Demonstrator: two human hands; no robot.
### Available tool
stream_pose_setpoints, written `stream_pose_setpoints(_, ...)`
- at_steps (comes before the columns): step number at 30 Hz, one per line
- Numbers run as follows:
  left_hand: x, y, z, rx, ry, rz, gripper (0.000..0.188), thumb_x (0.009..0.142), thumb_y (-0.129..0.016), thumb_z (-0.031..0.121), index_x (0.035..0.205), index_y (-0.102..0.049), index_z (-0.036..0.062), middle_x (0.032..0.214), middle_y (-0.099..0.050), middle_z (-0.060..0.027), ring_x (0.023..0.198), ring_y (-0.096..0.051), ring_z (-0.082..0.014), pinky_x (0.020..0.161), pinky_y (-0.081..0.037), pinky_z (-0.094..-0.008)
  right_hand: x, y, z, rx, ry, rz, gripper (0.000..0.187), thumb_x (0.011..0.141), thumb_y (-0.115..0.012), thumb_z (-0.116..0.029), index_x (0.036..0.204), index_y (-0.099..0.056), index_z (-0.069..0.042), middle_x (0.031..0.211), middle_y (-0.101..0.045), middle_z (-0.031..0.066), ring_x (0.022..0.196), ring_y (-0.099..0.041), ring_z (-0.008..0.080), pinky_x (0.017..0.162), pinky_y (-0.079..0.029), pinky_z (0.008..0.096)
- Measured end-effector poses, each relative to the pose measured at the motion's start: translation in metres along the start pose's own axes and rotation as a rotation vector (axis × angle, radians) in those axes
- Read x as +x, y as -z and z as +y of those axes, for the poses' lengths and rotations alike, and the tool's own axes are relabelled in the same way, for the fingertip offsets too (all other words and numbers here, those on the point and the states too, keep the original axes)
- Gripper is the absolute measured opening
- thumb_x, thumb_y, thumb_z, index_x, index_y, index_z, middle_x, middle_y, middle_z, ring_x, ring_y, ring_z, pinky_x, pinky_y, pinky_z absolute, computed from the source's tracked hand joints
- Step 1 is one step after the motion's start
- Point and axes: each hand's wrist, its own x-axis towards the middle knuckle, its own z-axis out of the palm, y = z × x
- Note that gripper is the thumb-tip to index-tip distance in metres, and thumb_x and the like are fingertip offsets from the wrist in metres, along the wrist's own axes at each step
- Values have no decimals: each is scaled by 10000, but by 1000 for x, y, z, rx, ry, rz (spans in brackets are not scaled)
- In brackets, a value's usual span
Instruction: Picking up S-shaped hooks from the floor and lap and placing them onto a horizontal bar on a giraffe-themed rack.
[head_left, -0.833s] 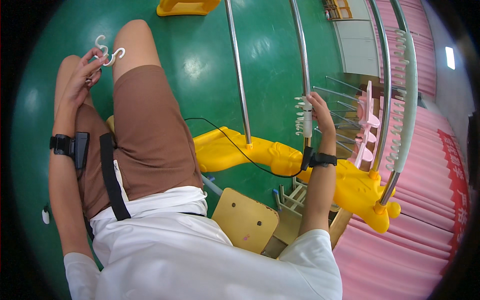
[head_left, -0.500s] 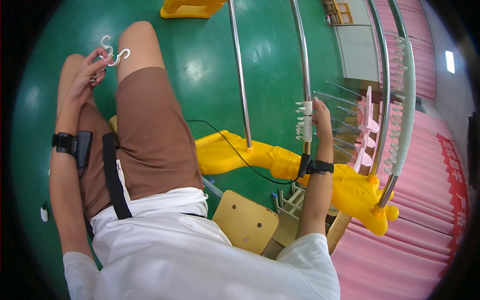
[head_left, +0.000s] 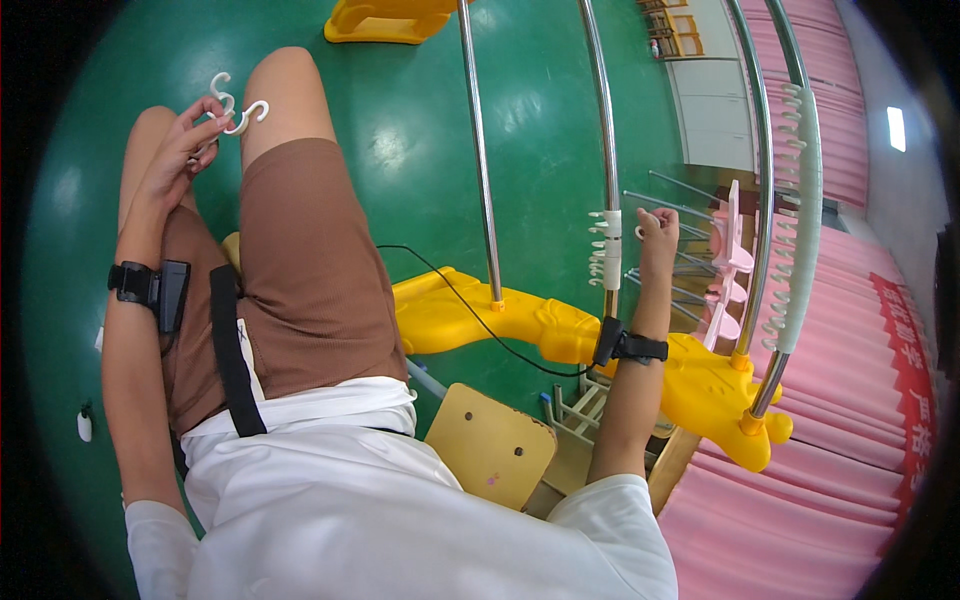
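Over my bare knee, my left hand (head_left: 195,140) is closed on several white plastic S-shaped hooks (head_left: 240,120), their curved ends sticking out past the fingers. My right hand (head_left: 658,235) is raised just to the right of a metal pole, apart from it, with fingers curled in. A small white hook (head_left: 640,232) peeks out at its fingertips, mostly hidden. On that pole sits a short white sleeve (head_left: 613,250) with a row of white hooks along its left side. A longer pale sleeve (head_left: 810,220) with many hooks covers the pole farther right.
The metal poles (head_left: 480,160) stand in a yellow animal-shaped plastic base (head_left: 520,315). A wooden chair (head_left: 490,445) is beside me, and pink chairs (head_left: 735,250) lie beyond the poles. Pink curtain (head_left: 760,530) hangs at the right. A black cable (head_left: 470,305) runs to my right wrist.
My right hand has come off the sleeved pole and moved right, its fingers now curled with a bit of white showing. The left hand stays nearly in place with its hooks.
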Motion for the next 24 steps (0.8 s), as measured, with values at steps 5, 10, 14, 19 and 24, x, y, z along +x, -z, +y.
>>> stream_pose_setpoints(5, 0, -3, 0, -1, 1, -4, 178, 888, -633, 216, 933, -489, 123, 851, -584, 17, 474, -336, 4, 407, -214, -156, 3, -4, 7, -150, 35, 32, 206, 801, -728, -144, 779, -559, -29, 716, -563, 18, 632, -509, 77, 557, -412, 235)
stream_pose_setpoints(10, 1, 0, -2, -11, -6, -10, 176, 889, -633, 210, 944, -491, 122, 853, -592, 10, 471, -329, 3, 408, -214, -157, 6, -14, 5, -205, -60, 128, 185, 834, -687, -158, 781, -622, 6, 678, -602, 32, 617, -545, 90, 593, -441, 228)
stream_pose_setpoints(14, 0, -3, 0, -11, 11, 3, 177, 888, -635, 206, 950, -493, 121, 853, -594, 8, 472, -326, 2, 411, -215, -159, 10, -8, 12, 163, -147, 24, 211, 879, -608, -110, 990, -615, 70, 828, -632, 86, 726, -607, 141, 666, -474, 230)
stream_pose_setpoints(19, 1, 0, -2, -18, 0, -5, 180, 885, -637, 208, 951, -493, 121, 850, -595, 9, 471, -326, 0, 413, -218, -159, -3, -22, -6, 320, -216, -1, 268, 898, -571, -44, 1109, -547, 119, 1010, -638, 158, 921, -636, 209, 831, -518, 272)
stream_pose_setpoints(24, 0, 5, -2, 3, 0, -20, 176, 888, -632, 206, 957, -494, 121, 849, -594, 8, 462, -319, 0, 407, -213, -158, -4, -31, -3, 497, -212, -28, 287, 885, -601, -5, 1144, -529, 97, 1059, -629, 177, 968, -628, 216, 874, -512, 303)
